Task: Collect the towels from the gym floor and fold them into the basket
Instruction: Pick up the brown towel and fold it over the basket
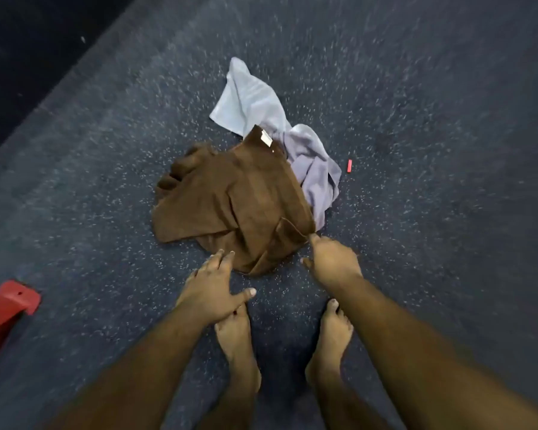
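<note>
Right hand [334, 259] fingers pinch the brown towel [230, 200] corner; left hand [210, 288] fingers spread just below it; pale towel [255, 100] beyond.

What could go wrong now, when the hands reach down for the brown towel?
1. The brown towel overlaps the light towel, so lifting it may drag that one along.
2. The right hand touches only one corner, so the towel may slip or hang unevenly.
3. The left hand is open, holding nothing.

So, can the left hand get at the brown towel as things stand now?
Probably yes. The left hand is open with its fingertips right at the brown towel, nothing lies between them, and the towel sits on top of the pile.
</note>
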Available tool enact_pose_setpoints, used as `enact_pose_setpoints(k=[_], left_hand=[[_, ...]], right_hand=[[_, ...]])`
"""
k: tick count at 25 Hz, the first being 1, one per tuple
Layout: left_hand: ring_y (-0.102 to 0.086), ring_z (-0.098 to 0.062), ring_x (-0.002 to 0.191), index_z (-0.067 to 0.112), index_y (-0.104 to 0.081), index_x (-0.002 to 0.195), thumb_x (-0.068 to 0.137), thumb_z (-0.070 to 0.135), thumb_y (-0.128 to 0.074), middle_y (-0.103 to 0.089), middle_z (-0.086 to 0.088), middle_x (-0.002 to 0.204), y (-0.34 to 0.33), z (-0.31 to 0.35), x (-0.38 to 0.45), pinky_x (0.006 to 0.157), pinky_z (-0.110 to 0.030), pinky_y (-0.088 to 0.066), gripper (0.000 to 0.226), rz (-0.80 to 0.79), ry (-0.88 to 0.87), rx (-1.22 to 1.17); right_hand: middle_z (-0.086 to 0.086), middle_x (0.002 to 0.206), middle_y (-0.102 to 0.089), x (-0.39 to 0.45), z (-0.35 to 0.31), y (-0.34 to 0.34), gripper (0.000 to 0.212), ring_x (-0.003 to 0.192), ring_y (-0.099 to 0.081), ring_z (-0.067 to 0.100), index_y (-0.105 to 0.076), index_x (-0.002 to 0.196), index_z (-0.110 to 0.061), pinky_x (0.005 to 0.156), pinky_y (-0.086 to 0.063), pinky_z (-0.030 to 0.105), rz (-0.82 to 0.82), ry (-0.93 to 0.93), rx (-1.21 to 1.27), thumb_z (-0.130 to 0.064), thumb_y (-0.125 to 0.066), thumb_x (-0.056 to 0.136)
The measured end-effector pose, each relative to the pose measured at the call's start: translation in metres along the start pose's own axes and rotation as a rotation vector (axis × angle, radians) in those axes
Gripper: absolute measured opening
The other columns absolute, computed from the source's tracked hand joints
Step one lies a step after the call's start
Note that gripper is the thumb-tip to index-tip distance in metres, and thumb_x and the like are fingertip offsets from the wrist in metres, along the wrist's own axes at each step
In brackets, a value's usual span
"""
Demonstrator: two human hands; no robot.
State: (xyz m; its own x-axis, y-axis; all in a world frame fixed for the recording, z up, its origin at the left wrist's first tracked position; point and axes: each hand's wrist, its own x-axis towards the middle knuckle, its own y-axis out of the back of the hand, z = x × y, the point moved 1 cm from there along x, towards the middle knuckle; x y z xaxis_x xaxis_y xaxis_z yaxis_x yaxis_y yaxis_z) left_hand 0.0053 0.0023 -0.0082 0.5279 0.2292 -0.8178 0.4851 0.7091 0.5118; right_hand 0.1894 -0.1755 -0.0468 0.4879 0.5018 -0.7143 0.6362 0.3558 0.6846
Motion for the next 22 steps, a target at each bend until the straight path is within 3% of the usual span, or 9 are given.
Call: enact_pose_setpoints(k=[7, 9, 11, 16, 22], left_hand=[[-0.007, -0.021, 0.157, 0.024, -0.002, 0.162, 0.087, 0.078, -0.047, -0.001, -0.002, 0.171, -0.049, -0.030, 0.079, 0.124, -0.045, -0.019, 0.104, -0.080, 0.017, 0.114], [-0.007, -0.021, 0.157, 0.024, -0.004, 0.162, 0.087, 0.077, -0.049, -0.002, -0.002, 0.171, -0.047, -0.029, 0.083, 0.123, -0.046, -0.020, 0.103, -0.063, 0.016, 0.108], [-0.009, -0.021, 0.156, 0.024, -0.006, 0.162, 0.087, 0.076, -0.052, -0.004, -0.002, 0.171, -0.041, -0.023, 0.079, 0.123, -0.046, -0.021, 0.102, -0.047, 0.018, 0.100], [-0.008, -0.022, 0.156, 0.023, -0.007, 0.162, 0.088, 0.074, -0.052, -0.005, -0.002, 0.171, 0.030, 0.019, -0.001, 0.123, -0.046, -0.020, 0.101, -0.033, 0.007, 0.098], [-0.011, -0.023, 0.156, 0.021, -0.008, 0.162, 0.086, 0.073, -0.055, -0.007, -0.004, 0.171, 0.147, 0.098, -0.175, 0.124, -0.047, -0.021, 0.105, 0.007, -0.023, 0.088]], right_hand=[[0.008, 0.109, -0.065, 0.085, 0.028, -0.055, 0.019, 0.098, -0.064, 0.031, -0.050, 0.120, -0.018, 0.073, -0.045, 0.040, 0.002, -0.050, -0.113, -0.021, -0.052, 0.101], [0.009, 0.111, -0.066, 0.088, 0.029, -0.056, 0.026, 0.100, -0.065, 0.031, -0.055, 0.122, -0.020, 0.076, -0.046, 0.040, -0.019, -0.056, -0.141, -0.009, -0.043, 0.101], [0.009, 0.114, -0.066, 0.081, 0.030, -0.049, 0.028, 0.103, -0.064, 0.032, -0.057, 0.123, -0.020, 0.080, -0.048, 0.041, -0.038, -0.050, -0.094, -0.011, -0.042, 0.102], [0.007, 0.114, -0.060, -0.011, 0.016, 0.020, 0.023, 0.103, -0.062, 0.032, -0.053, 0.124, -0.019, 0.078, -0.048, 0.040, -0.027, -0.001, 0.159, -0.030, -0.048, 0.104], [0.002, 0.109, -0.063, -0.195, -0.014, 0.162, 0.018, 0.097, -0.064, 0.027, -0.056, 0.114, -0.025, 0.077, -0.053, 0.041, 0.102, -0.069, 0.412, -0.036, -0.053, 0.100]])
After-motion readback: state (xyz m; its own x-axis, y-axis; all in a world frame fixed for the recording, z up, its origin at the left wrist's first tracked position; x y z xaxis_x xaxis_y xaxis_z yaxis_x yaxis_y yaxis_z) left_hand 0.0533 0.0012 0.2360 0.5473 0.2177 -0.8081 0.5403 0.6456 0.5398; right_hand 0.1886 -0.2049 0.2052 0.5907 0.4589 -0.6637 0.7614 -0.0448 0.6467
